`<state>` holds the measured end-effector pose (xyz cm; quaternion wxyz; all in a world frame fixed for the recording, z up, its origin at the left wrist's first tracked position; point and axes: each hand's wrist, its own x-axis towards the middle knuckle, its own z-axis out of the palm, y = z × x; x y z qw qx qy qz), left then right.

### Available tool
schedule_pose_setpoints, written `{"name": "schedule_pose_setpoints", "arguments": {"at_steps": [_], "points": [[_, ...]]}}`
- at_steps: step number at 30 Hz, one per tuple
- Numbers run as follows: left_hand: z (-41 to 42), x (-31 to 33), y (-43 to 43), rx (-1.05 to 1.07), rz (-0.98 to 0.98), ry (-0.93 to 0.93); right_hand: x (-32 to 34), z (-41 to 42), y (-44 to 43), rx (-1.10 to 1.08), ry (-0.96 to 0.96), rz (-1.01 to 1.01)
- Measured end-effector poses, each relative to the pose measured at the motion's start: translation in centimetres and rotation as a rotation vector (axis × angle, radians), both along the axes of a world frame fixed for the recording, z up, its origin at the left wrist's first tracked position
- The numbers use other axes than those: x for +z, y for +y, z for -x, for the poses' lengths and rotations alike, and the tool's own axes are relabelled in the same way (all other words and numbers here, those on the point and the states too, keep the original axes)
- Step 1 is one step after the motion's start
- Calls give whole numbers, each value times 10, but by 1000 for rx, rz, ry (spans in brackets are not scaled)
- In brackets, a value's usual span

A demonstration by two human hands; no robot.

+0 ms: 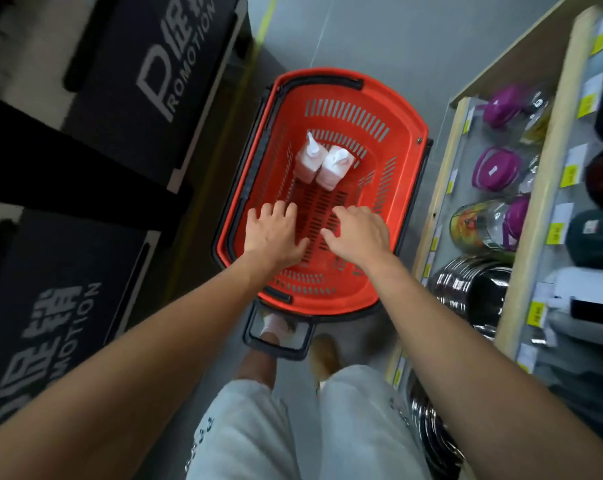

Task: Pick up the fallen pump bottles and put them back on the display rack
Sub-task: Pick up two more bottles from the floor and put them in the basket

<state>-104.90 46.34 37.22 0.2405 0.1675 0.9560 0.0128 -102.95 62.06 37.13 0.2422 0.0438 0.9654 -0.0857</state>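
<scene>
Two pale pink pump bottles with white pump heads stand side by side in the far half of a red shopping basket (402,161) on the floor: the left bottle (306,161) and the right bottle (335,168). My left hand (274,233) and my right hand (359,232) hover inside the basket's near half, palms down, fingers spread, holding nothing. Both hands are short of the bottles and apart from them.
A wooden display rack (542,188) on the right holds purple lidded containers, jars and steel pots with yellow price tags. Black promotion bins (130,109) stand on the left. The basket's dark pull handle (279,336) lies near my feet on the grey floor.
</scene>
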Motion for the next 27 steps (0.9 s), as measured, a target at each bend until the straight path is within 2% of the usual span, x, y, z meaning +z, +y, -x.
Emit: {"name": "schedule_pose_setpoints", "arguments": {"at_steps": [8,14,27], "points": [[-102,95,-27,229,7,132,88,-70,-27,252,69,14],[-208,154,-73,478,-6,149,149,-130,-85,517,95,53],[-496,190,-193,1235,87,49,201,-319,-282,1300,40,83]]}}
